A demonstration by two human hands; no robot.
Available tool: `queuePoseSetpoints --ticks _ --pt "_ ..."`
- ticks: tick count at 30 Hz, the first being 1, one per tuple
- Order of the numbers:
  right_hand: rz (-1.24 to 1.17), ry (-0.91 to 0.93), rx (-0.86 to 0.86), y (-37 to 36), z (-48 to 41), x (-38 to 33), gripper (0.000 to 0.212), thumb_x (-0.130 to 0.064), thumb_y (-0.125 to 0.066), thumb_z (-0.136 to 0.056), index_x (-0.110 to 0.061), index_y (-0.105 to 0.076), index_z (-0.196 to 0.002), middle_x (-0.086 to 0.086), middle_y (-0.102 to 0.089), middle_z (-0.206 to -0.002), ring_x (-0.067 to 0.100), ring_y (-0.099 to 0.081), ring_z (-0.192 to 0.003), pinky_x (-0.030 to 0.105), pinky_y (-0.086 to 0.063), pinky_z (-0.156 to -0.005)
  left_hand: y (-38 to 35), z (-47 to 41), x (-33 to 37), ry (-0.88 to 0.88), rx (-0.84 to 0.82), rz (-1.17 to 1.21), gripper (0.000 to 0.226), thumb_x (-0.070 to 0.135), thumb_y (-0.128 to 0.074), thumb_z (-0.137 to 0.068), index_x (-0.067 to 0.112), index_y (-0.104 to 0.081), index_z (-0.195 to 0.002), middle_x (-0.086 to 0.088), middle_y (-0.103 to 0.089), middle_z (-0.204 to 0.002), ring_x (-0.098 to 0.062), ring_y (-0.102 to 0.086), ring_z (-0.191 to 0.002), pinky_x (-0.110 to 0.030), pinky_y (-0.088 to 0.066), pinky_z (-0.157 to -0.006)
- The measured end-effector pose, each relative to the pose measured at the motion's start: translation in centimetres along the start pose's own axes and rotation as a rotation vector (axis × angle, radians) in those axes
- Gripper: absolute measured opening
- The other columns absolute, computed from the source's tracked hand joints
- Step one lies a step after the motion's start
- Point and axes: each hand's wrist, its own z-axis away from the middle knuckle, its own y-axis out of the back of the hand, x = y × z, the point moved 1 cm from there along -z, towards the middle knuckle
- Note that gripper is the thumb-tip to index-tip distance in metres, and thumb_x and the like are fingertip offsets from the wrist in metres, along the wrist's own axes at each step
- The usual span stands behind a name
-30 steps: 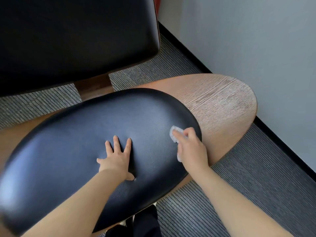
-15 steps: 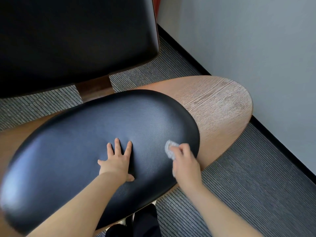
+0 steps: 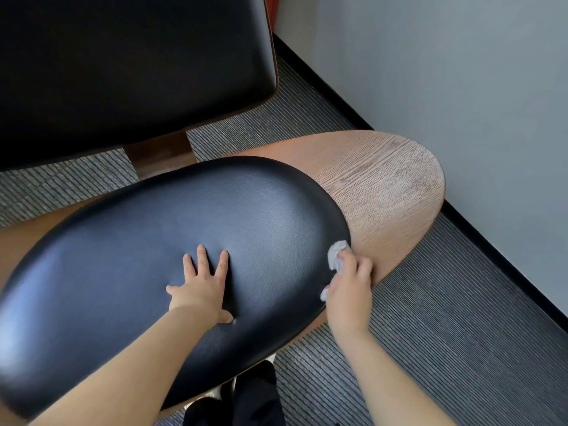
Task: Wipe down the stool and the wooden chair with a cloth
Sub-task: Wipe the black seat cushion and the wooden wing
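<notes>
On the stool (image 3: 384,186), the cushion (image 3: 184,229) is sat on the wood, with a bare stretch left on the right. The left hand (image 3: 199,287) is laid flat mid-cushion. The cloth (image 3: 335,256) is held in the right hand (image 3: 349,290) at the cushion's right edge. The chair (image 3: 123,72) is parked just behind, the wall (image 3: 445,72) is found on the right, and the floor (image 3: 445,318) is spread underneath.

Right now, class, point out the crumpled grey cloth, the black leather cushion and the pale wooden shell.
crumpled grey cloth (image 3: 336,255), head view, bunched upper end.
black leather cushion (image 3: 190,210), head view, bare top.
pale wooden shell (image 3: 384,186), head view, grained right end.
</notes>
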Motion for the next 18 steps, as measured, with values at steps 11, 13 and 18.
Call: queuePoseSetpoints --ticks 11,13,18 --pt "-0.145 -0.146 0.037 -1.2 3.5 -0.2 0.049 0.011 -0.058 -0.076 -0.011 -0.054 -0.120 0.009 -0.042 -0.113 0.032 -0.056 -0.081 0.038 -0.049 -0.067 -0.4 0.2 -0.6 -0.019 0.028 0.015 0.125 0.059 -0.073 -0.072 0.030 0.020 -0.150 -0.012 0.023 -0.155 -0.037 0.009 -0.144 -0.054 -0.044 -0.098" --pt "-0.207 -0.232 0.021 -2.6 7.4 -1.4 0.044 0.010 -0.057 -0.079 -0.015 -0.051 -0.115 0.001 -0.038 -0.110 0.029 -0.057 -0.079 0.033 -0.044 -0.065 -0.7 0.7 -0.7 -0.038 0.021 0.018 0.121 0.056 -0.072 -0.074 0.030 0.019 -0.150 -0.011 0.023 -0.155 -0.036 0.009 -0.144 -0.054 -0.044 -0.098" --pt "-0.364 -0.505 -0.110 -6.3 16.7 -6.8 0.035 0.006 -0.055 -0.085 -0.013 -0.051 -0.114 0.003 -0.039 -0.112 0.030 -0.059 -0.085 0.037 -0.050 -0.067 -2.0 2.5 -1.8 -0.103 -0.017 -0.009 0.115 0.050 -0.070 -0.078 0.030 0.017 -0.151 -0.007 0.025 -0.156 -0.033 0.014 -0.145 -0.052 -0.043 -0.101"
